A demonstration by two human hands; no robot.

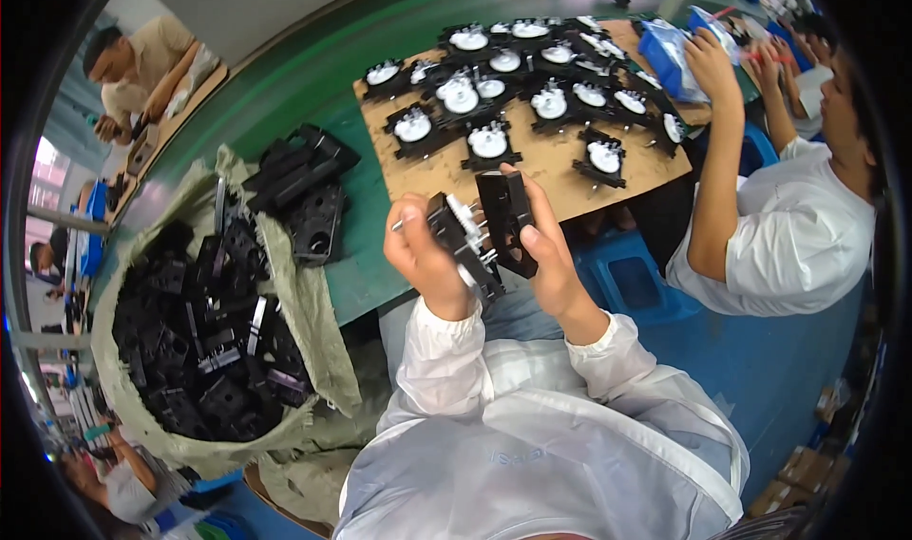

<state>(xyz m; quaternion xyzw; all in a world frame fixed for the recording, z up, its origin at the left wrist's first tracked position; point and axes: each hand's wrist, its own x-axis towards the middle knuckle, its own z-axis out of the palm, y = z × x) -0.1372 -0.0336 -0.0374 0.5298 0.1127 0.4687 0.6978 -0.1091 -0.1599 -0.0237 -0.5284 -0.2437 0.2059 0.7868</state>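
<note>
Between my fingers and thumb, my left hand [425, 260] grips a black gear assembly [464, 241] with white gears and pins on its inner side. My right hand [554, 255] holds a black plastic cover [506, 219], tilted on edge, its fingers wrapped behind it. The two parts face each other closely in front of my chest; whether they touch I cannot tell. Beyond my hands, several similar gear assemblies [488, 141] with round white gears lie on a brown board [399, 171].
At my left stands a woven sack [332, 369] full of black plastic parts [214, 350]. More black covers [318, 222] lie on the green table [366, 279] beside it. A co-worker [760, 236] sits at right, reaching to a blue bin [668, 60]. A blue stool [627, 279] stands nearby.
</note>
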